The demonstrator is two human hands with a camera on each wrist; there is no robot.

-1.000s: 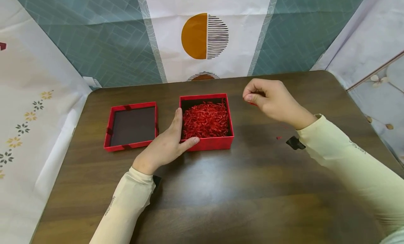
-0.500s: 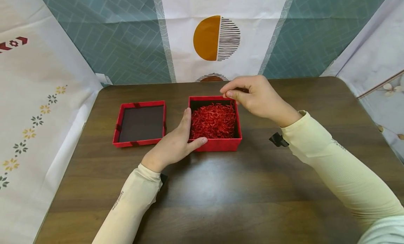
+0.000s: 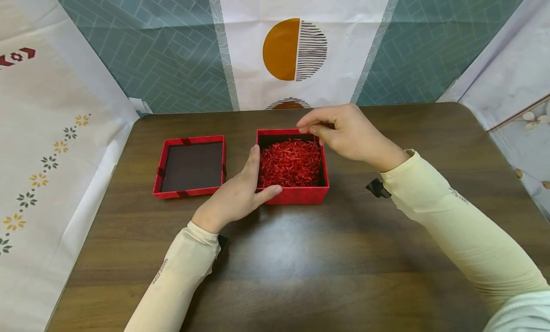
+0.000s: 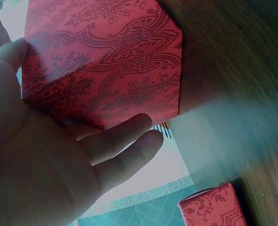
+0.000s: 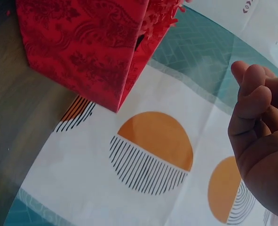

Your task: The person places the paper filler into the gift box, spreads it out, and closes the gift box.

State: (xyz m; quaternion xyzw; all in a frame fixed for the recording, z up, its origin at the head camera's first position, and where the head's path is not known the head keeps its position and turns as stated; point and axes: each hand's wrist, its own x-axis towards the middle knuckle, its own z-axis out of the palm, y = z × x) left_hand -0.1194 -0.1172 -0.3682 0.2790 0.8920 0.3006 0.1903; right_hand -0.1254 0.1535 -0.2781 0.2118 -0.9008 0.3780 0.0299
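Observation:
A red patterned gift box [image 3: 296, 196] stands uncovered on the table, filled with red shredded paper [image 3: 290, 165]. My left hand [image 3: 236, 191] lies along its left side, fingers straight against the wall and thumb at the front edge. In the left wrist view, the fingers touch the box wall [image 4: 106, 56]. My right hand [image 3: 345, 131] hovers over the back right corner of the box, thumb and index fingertips pressed together. The right wrist view shows those fingertips [image 5: 254, 96] apart from the box, with no paper visible between them.
Left of the box lies the red lid [image 3: 189, 194], its dark inside facing up. Both rest on a brown wooden table [image 3: 301, 274]. A tiny red scrap [image 5: 8, 13] lies on the tabletop. A printed cloth [image 3: 172, 59] hangs behind the table.
My right hand has moved left, from beside the box to above its back right corner. Red bits seen under its fingertips a second ago are not visible now. My left hand stays on the box.

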